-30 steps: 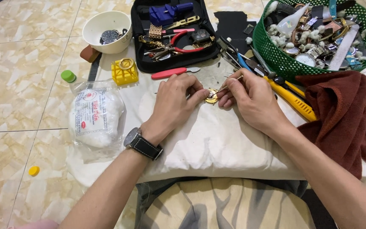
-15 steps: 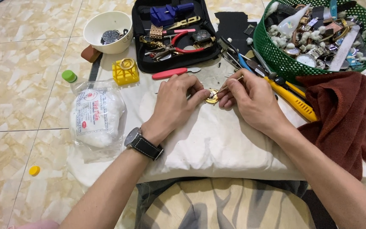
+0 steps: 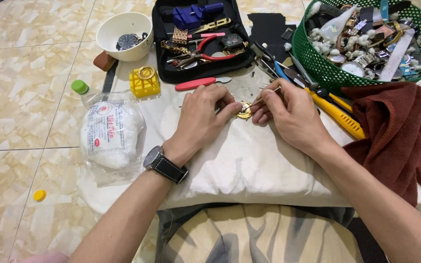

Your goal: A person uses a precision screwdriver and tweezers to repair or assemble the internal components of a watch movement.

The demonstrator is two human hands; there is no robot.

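Head view, looking down. Landmark: white padded cushion (image 3: 249,165) on the lap. Small round gold watch case (image 3: 243,110) lies on the cushion's far edge, near its middle. Left hand (image 3: 201,117), black-strapped wristwatch (image 3: 164,163) on its wrist, pinches the case with closed fingertips. Right hand (image 3: 288,114) grips a thin wooden stick (image 3: 266,96), fingers closed, its tip touching the case. Beyond the cushion: open black tool case (image 3: 200,39), green plastic basket (image 3: 366,44) of watch parts at far right. Left of the cushion: bag of white cotton (image 3: 110,134), yellow plastic holder block (image 3: 144,82). Dark red cloth (image 3: 395,131) drapes its right end.
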